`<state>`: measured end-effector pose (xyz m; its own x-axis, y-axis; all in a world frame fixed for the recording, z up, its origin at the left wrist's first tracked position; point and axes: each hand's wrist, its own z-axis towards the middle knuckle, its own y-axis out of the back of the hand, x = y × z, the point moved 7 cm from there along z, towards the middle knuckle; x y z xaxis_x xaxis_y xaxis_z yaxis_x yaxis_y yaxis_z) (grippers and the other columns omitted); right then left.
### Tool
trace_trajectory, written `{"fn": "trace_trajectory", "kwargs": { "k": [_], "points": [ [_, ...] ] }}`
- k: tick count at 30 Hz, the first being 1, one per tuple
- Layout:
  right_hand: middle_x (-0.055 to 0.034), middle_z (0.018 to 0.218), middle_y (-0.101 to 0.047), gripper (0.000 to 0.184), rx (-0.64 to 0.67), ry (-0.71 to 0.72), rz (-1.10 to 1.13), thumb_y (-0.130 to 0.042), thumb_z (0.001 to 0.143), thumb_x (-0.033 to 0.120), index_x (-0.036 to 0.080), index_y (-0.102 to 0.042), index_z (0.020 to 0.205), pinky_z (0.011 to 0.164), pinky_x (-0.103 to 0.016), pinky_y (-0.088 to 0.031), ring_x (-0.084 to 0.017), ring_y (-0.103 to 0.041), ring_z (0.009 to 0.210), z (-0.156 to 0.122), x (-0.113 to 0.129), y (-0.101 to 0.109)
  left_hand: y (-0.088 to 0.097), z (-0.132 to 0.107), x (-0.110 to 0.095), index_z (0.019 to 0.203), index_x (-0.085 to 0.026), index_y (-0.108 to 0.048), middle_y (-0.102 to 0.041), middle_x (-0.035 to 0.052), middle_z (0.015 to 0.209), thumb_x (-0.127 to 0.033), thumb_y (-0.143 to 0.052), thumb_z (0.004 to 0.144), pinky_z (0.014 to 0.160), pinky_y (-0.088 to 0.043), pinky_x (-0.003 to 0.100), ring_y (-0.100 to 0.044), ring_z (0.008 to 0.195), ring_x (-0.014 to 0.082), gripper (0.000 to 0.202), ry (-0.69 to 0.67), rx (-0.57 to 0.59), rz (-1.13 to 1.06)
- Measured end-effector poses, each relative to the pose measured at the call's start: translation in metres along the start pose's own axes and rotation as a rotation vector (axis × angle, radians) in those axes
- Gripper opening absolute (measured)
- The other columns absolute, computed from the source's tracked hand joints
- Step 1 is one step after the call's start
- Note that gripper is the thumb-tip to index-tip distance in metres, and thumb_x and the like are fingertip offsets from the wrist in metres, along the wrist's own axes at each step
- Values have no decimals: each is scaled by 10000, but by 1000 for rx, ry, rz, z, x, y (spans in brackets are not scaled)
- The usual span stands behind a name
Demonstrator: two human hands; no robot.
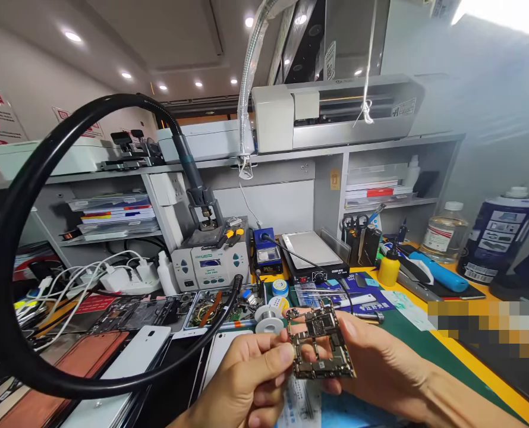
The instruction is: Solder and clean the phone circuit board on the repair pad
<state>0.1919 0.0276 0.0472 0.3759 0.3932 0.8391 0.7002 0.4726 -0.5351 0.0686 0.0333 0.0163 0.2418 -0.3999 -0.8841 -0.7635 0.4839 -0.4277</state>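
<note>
A phone circuit board (324, 367) with cut-out openings is held up in front of me, above the bench. My left hand (246, 377) pinches its left edge between thumb and fingers. On the other side my right hand (380, 356) grips the board's right edge, its fingertips showing behind and under it. Just behind the board stands a solder wire spool (268, 321). A white phone (222, 351) lies partly hidden beyond my left hand.
A black hose (6, 238) loops across the left side. Behind are a soldering station (211, 261), a flat heating plate (315, 252) and a yellow bottle (388, 267). Several phones, including a white one (126, 368), lie at left. A green mat (452, 356) covers the right.
</note>
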Motion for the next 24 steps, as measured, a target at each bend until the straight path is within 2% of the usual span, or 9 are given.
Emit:
{"fn": "trace_trajectory", "kwargs": {
  "k": [5, 9, 10, 12, 15, 17, 20, 24],
  "points": [
    [-69, 938, -705, 466, -45, 3, -86, -833, 680, 568, 201, -774, 961, 657, -246, -467, -180, -610, 806, 0, 6, -3, 0, 0, 0, 671, -184, -498, -328, -104, 545, -526, -814, 734, 344, -129, 178, -140, 409, 13, 469, -12, -4, 45],
    [-91, 1037, -730, 475, -22, 19, -141, -855, 659, 510, 204, -762, 1010, 894, -328, -491, -215, -668, 913, -2, 12, -7, 9, -7, -12, 799, -159, -607, -287, -103, 555, -509, -742, 816, 400, -114, 186, -146, 455, 33, 376, -121, -119, 203],
    [-89, 1040, -733, 467, -18, 28, -139, -867, 655, 472, 210, -757, 1026, 921, -339, -483, -221, -671, 940, -2, 13, -6, 12, -9, -16, 847, -155, -633, -302, -97, 559, -509, -733, 826, 415, -132, 188, -175, 465, 39, 369, -176, -161, 256],
    [-85, 1051, -737, 484, 4, 56, -129, -892, 643, 379, 215, -742, 1073, 910, -349, -485, -227, -671, 983, -2, 13, -3, 17, -14, -26, 934, -155, -670, -409, -59, 608, -513, -731, 826, 464, -246, 186, -322, 515, 61, 378, -295, -236, 367],
    [-92, 1091, -728, 598, 52, 100, -142, -918, 618, 281, 196, -703, 1169, 879, -354, -489, -234, -661, 1037, 0, 8, 3, 18, -19, -36, 1029, -185, -694, -558, 16, 808, -482, -718, 840, 611, -406, 221, -527, 722, 139, 353, -434, -310, 526],
    [-94, 1116, -718, 642, 72, 102, -168, -920, 623, 254, 188, -678, 1215, 874, -347, -485, -219, -661, 1016, 2, 4, 7, 16, -23, -39, 1024, -200, -712, -578, 33, 859, -454, -707, 849, 607, -418, 232, -565, 758, 162, 308, -494, -338, 628],
    [-76, 1118, -704, 657, 88, 86, -197, -921, 626, 226, 196, -665, 1230, 863, -336, -481, -186, -654, 944, 3, 1, 8, 11, -26, -43, 1015, -208, -735, -586, 34, 847, -422, -686, 869, 542, -402, 232, -564, 689, 149, 264, -572, -377, 762],
    [-63, 1100, -699, 682, 93, 84, -224, -931, 605, 200, 212, -668, 1235, 865, -347, -486, -199, -636, 973, 3, 2, 3, 7, -28, -47, 1034, -220, -751, -604, 28, 828, -357, -656, 904, 530, -426, 228, -534, 635, 130, 211, -656, -405, 884]
  ]
}}
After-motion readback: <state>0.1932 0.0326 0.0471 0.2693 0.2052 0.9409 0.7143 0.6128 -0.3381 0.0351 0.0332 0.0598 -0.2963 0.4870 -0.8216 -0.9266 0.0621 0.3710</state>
